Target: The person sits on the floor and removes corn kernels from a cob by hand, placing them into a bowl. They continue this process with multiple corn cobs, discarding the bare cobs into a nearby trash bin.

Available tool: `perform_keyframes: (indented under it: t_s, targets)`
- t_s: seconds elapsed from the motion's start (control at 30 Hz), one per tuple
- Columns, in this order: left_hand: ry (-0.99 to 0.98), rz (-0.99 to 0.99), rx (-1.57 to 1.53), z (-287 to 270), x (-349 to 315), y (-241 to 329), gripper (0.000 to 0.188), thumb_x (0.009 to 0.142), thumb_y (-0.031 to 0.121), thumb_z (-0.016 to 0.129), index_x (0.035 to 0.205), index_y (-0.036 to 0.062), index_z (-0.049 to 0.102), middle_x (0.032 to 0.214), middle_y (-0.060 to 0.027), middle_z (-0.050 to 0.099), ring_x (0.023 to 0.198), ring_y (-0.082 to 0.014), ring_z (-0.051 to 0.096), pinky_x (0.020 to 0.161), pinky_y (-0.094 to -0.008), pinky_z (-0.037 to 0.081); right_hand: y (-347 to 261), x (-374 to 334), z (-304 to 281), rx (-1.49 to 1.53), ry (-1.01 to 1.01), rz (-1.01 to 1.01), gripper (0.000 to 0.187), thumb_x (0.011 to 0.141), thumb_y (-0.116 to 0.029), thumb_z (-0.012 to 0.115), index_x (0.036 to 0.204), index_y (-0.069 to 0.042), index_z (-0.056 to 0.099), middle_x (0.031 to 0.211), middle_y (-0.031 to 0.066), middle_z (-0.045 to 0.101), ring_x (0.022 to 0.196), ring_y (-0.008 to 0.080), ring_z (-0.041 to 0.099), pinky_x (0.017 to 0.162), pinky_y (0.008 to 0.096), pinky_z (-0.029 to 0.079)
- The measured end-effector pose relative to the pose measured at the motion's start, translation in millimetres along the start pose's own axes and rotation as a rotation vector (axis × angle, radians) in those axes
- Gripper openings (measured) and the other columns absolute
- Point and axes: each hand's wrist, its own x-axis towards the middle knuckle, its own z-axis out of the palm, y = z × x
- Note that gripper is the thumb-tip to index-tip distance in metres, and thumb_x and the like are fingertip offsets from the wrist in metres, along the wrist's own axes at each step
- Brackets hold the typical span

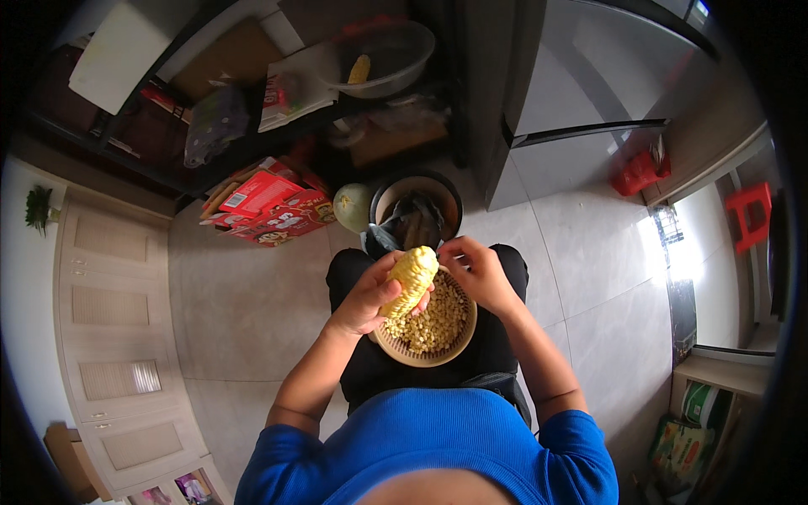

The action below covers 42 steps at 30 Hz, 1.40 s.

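My left hand (368, 296) is wrapped round a yellow corn cob (412, 273), which is tilted with its upper end away from me. Close to that upper end, on its right, my right hand (477, 273) has its fingers curled in a pinch. Whether anything is between those fingertips is too small to tell. Beneath both hands a round tan basket (427, 363) rests at my lap, between my legs. Loose corn kernels (438, 326) fill much of its bottom. The cob and my left hand hide part of the basket's far left side.
Beyond my knees stands a round bin (456, 206) with a dark bag (408, 225). Left of it are a pale green melon (351, 207) and red cartons (273, 206). A clear bowl (396, 80) holding another cob (359, 69) sits on the shelf. A grey fridge (589, 84) stands far right.
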Motion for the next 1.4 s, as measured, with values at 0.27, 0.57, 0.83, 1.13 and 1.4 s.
perform_keyframes:
  t_s: [0.27,0.57,0.83,1.13,1.4]
  targets:
    - [0.202,0.313,0.877,16.2,3.7,15.2,0.047,0.066,0.008,0.076,0.105,-0.0009,0.051,0.098,-0.0098,0.057,0.092,-0.0183,0.057,0.082,-0.0284,0.046,118.3,6.0,9.0,-0.624,-0.295,-0.015,0.047,0.072,-0.007,0.054,0.118,-0.004,0.047,0.095,0.0234,0.059,0.088,0.0383,0.057,0.079,0.0427,0.046]
    - [0.275,0.46,1.161,12.2,-2.2,18.7,0.046,0.059,0.007,0.079,0.094,0.002,0.05,0.099,-0.0129,0.058,0.089,-0.0271,0.058,0.08,-0.0338,0.046,79.9,18.4,11.5,-0.513,-0.221,-0.079,0.042,0.071,0.001,0.046,0.112,-0.005,0.053,0.09,0.0215,0.061,0.084,0.0375,0.059,0.078,0.0414,0.047]
    - [0.235,0.533,1.42,0.0,-3.7,15.7,0.045,0.058,0.009,0.077,0.096,0.0042,0.053,0.099,-0.0091,0.059,0.091,-0.0285,0.057,0.081,-0.0375,0.045,-6.0,3.7,-7.1,0.78,-0.114,0.353,0.03,0.091,-0.018,0.05,0.116,0.0,0.047,0.11,0.0081,0.054,0.101,0.0163,0.053,0.083,0.0299,0.048]
    - [0.296,0.245,0.271,-21.0,-7.5,3.7,0.057,0.08,0.004,0.063,0.128,0.002,0.032,0.12,-0.0111,0.048,0.112,-0.0201,0.047,0.097,-0.0339,0.039,-28.0,-31.7,23.6,0.388,0.094,-0.202,0.036,0.079,0.005,0.06,0.111,0.001,0.044,0.117,0.015,0.045,0.112,0.025,0.047,0.095,0.0378,0.039]
    - [0.277,0.119,0.001,-2.0,-13.8,6.6,0.043,0.084,0.014,0.06,0.121,0.0013,0.041,0.113,-0.0094,0.051,0.105,-0.0203,0.053,0.09,-0.0354,0.046,-30.4,-33.5,25.7,-0.071,0.112,-0.563,0.045,0.067,0.015,0.063,0.104,-0.002,0.043,0.118,0.0184,0.041,0.116,0.0319,0.044,0.097,0.0403,0.038]
